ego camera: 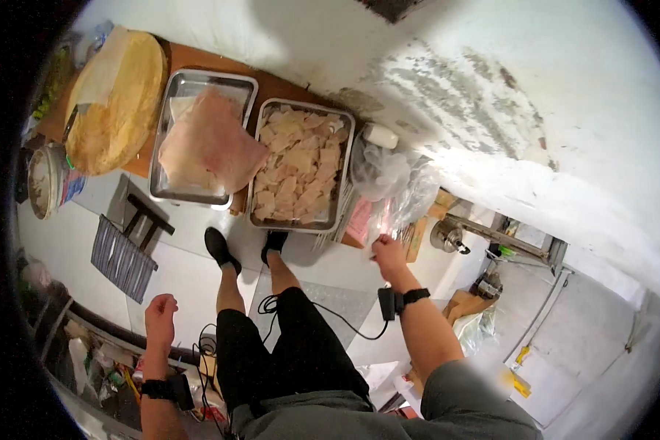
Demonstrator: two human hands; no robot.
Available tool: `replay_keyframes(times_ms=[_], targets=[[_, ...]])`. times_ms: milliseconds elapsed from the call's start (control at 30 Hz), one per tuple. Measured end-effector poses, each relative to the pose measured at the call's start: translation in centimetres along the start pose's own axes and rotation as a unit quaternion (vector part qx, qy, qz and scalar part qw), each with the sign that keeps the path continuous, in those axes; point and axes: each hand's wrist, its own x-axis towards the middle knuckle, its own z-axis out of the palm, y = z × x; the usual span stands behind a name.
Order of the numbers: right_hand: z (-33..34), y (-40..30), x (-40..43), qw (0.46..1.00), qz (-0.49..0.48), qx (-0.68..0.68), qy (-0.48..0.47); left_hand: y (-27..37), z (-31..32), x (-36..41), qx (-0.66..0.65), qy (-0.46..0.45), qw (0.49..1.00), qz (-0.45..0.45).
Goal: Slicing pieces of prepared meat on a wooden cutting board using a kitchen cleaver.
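My right hand (389,256) is at the near edge of a clear plastic bag (412,187), its fingers drawn together; whether they grip the film is unclear. Loosely curled, my left hand (159,322) hangs above the floor at the left, and I see nothing in it. Before me stand two metal trays. A large pale-pink sheet of raw skin or meat (214,146) lies across the left tray (162,190), its right corner reaching the other tray. Many flat cut pieces (294,165) of similar pale stuff fill the right tray (350,165).
A round wooden chopping block (135,104) bears a broad-bladed cleaver (102,71). Below it stands a plastic bucket (44,181). A striped folding stool (124,258) is on the floor. A white bottle (381,136) and a metal canister (445,236) stand along the wall. Cables trail from both wristbands.
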Motion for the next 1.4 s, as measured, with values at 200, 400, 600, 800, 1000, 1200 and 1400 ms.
replay_keyframes(times_ms=[200,400,600,800,1000,1200,1400], targets=[[1.8,-0.3,-3.5,0.997,-0.019,-0.036,-0.069,1.3,1.3,-1.1,0.000,0.011,1.000,0.026],[0.9,-15.9,-13.6,0.923,-0.269,0.257,0.100,3.3,-0.4,-3.4,0.026,0.054,0.996,0.064],[5.2,-29.0,-30.0,0.584,-0.711,-0.033,-0.391,4.2,-1.2,-4.9,0.039,0.082,0.993,0.079],[12.4,-15.7,-18.3,0.583,-0.595,-0.452,-0.319,3.0,-6.5,-9.1,0.035,0.129,0.981,0.141],[5.3,-7.8,-4.6,0.876,-0.322,-0.352,-0.066,1.6,-8.5,-13.3,0.050,0.163,0.983,0.060],[0.7,-4.5,3.1,0.911,-0.236,-0.339,0.016,1.0,-8.6,-15.8,0.020,0.164,0.985,0.057],[1.9,-12.5,4.4,0.989,-0.147,0.035,-0.003,-3.6,-10.6,-18.2,-0.041,0.206,0.975,0.070]])
